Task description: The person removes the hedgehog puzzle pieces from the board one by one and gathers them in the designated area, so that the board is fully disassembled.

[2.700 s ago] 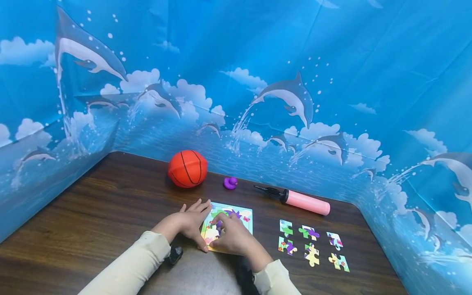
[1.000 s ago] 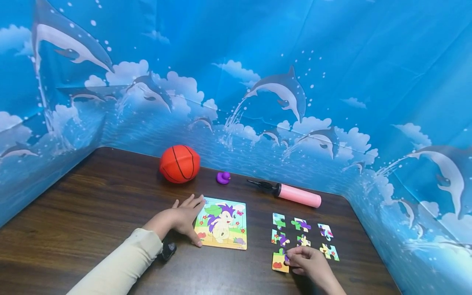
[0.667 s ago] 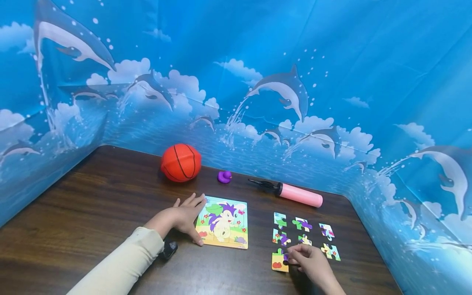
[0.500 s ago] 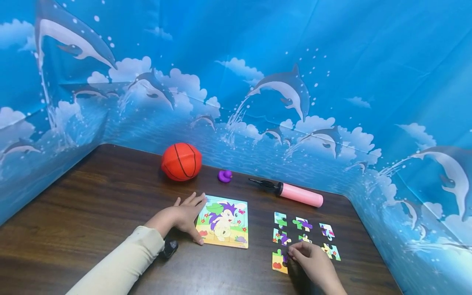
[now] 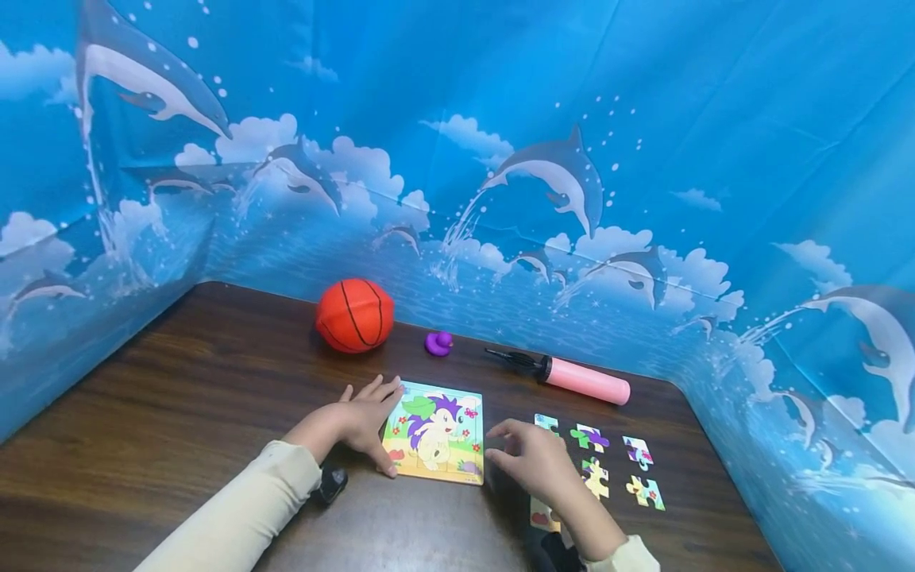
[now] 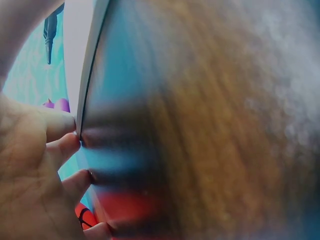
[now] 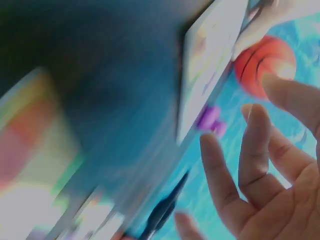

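Observation:
A square hedgehog puzzle board (image 5: 434, 433) lies flat on the table. My left hand (image 5: 366, 421) spreads its fingers along the board's left edge, thumb at the lower corner; in the left wrist view its fingertips (image 6: 72, 145) meet the board's rim. Just off the right edge hovers my right hand (image 5: 532, 461), thumb and fingers parted and loosely bent. The right wrist view shows nothing between those fingers (image 7: 252, 150). Loose jigsaw pieces (image 5: 589, 437) lie in rows to the right. One piece with a red patch (image 5: 541, 516) is partly hidden beneath the right forearm.
Behind the board sit a red basketball-patterned ball (image 5: 355, 315) and a purple rubber duck (image 5: 439, 343). A pink hand pump (image 5: 586, 381) with a black nozzle lies at the back right. A blue dolphin-print curtain (image 5: 457, 199) rises around the dark wooden table (image 5: 179, 413).
My right hand carried a jigsaw piece from the board, laid it below the other loose pieces, let go and moved back left to the board's right edge. My left hand stayed at the board.

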`<state>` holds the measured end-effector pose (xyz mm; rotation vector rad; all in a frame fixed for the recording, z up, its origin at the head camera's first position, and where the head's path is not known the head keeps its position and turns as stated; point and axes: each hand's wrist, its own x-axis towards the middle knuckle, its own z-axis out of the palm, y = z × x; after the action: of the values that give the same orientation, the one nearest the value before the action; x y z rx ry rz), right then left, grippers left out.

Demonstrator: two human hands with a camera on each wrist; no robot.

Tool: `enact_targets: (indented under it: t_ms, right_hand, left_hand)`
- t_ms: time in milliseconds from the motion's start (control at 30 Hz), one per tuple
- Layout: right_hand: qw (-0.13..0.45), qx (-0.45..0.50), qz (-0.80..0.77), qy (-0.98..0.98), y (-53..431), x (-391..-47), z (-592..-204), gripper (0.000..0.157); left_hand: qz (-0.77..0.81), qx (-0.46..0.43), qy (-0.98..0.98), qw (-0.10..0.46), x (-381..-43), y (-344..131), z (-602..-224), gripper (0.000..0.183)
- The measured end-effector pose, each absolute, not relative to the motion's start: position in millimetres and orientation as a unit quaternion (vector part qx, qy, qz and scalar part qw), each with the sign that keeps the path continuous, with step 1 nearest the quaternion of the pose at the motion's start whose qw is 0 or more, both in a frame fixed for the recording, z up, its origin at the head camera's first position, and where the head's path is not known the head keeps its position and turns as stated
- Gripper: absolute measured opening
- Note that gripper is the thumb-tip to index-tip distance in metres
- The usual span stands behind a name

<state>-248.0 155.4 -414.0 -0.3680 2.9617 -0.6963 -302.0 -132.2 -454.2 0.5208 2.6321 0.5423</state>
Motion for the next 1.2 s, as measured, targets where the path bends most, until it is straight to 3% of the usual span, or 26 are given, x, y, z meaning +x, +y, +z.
enact_targets:
  t_ms: [300,567,733,1200]
  right_hand:
    - [0.103,-0.211,-0.161,0.959,97.3,-261.1,-422.6,0.062]
    - [0.147,-0.201,-0.247,0.937,91.9,-268.0,-432.0,0.037]
    - [0.148,-0.197,-0.267,0.932,90.0,-271.4,-434.7,0.03]
    - [0.16,-0.192,-0.326,0.912,84.3,-264.3,-426.8,0.035]
  left_hand:
    - [0.201,0.19,0.941,0.194,-296.5,-130.4,-454.4,0.132]
    - [0.201,0.188,0.943,0.187,-302.4,-130.8,-464.3,0.133]
    - [0.199,0.183,0.946,0.181,-302.2,-133.4,-463.0,0.133]
    - [0.201,0.188,0.941,0.197,-295.2,-132.1,-447.8,0.133]
